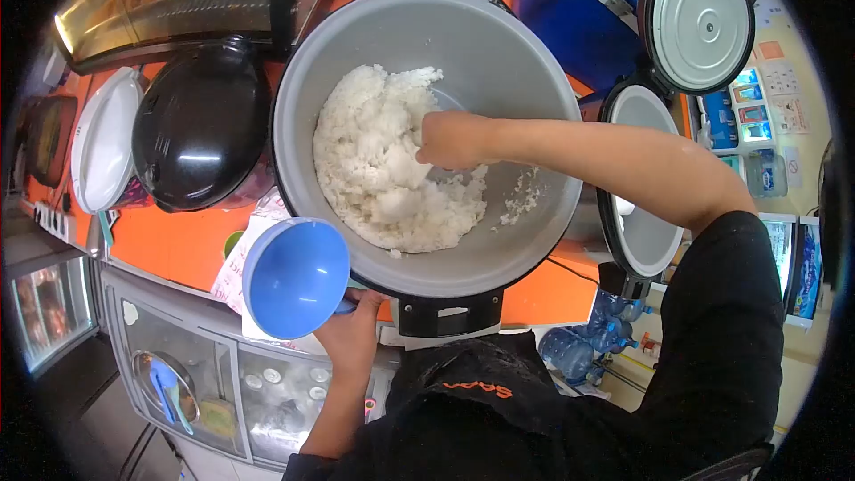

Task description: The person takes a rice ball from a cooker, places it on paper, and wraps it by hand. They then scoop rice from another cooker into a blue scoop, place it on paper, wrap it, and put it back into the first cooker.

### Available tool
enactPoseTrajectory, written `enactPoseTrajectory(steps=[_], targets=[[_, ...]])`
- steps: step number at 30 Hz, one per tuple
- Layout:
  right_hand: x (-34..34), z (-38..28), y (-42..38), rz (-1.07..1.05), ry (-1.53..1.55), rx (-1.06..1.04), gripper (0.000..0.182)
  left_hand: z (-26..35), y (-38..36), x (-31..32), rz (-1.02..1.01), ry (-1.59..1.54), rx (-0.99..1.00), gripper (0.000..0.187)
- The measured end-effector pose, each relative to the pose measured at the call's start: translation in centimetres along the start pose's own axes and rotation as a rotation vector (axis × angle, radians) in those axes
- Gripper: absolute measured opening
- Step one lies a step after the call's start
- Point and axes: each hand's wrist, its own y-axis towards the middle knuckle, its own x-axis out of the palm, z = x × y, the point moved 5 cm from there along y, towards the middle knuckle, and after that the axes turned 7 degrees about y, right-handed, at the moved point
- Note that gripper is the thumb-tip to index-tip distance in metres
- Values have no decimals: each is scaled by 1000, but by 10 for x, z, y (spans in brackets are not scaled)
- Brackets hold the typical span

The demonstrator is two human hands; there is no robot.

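Note:
A large round pot (525, 62) with a grey inner wall stands in front of me, with a mound of white rice (374, 151) on the left of its floor. My right hand (454, 140) reaches into the pot from the right, closed against the rice; what its fingers hold, if anything, is hidden. Just outside the near left rim, my left hand (354, 330) is wrapped round the handle of a blue bowl-shaped scoop (298, 276). The scoop's inside faces up and shows no rice.
Left of the pot are a black lidded pot (203, 125) and a white dish (105, 142) on the orange counter (169, 245). An open cooker (655, 232) stands at the right, below a raised lid (699, 22). A glass-topped cabinet (178, 330) is at lower left.

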Motion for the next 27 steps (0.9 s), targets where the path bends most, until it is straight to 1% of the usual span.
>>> enactPoseTrajectory(steps=[2, 4, 6, 7, 8, 10, 11, 13, 15, 17, 19, 22, 24, 25, 27], targets=[[-2, -11, 2, 115, -108, -107, 32, 0, 0, -3, -11, 4, 0, 38], [-19, -26, -31, 224, -277, -174, 26, 5, -1, -3, -20, -17, -26, 32], [-41, -43, -64, 319, -433, -252, 17, -2, 0, -5, -21, -11, -44, 32], [-56, -58, -84, 331, -439, -245, 14, -5, 0, -6, -21, -8, -53, 32], [-62, -68, -99, 346, -445, -235, 12, -7, 1, -7, -12, -16, -38, 38], [-42, -79, -109, 268, -500, -338, 12, -9, 3, -8, -4, -33, -1, 48], [-31, -84, -115, 228, -528, -387, 13, -8, 3, -8, 2, -25, 9, 49], [14, -86, -106, 44, -525, -495, 13, -4, 2, -10, 18, -10, 27, 51], [50, -65, -81, 19, -535, -509, 12, -5, -1, -11, 29, -43, 29, 54], [58, -58, -70, 23, -541, -513, 12, -7, -1, -12, 17, -41, 9, 57], [56, -58, -64, 41, -549, -512, 12, -10, -3, -15, -12, -10, -46, 60], [49, -56, -63, 55, -580, -488, 12, -4, -3, -13, 22, -70, -24, 61], [43, -52, -60, 63, -610, -413, 12, -2, -2, -12, 43, -46, -5, 63], [42, -47, -56, 67, -624, -374, 12, -1, -3, -13, 51, -34, 3, 64], [34, -17, -36, 122, -641, -329, 12, -2, -3, -13, 52, -63, 11, 59]])
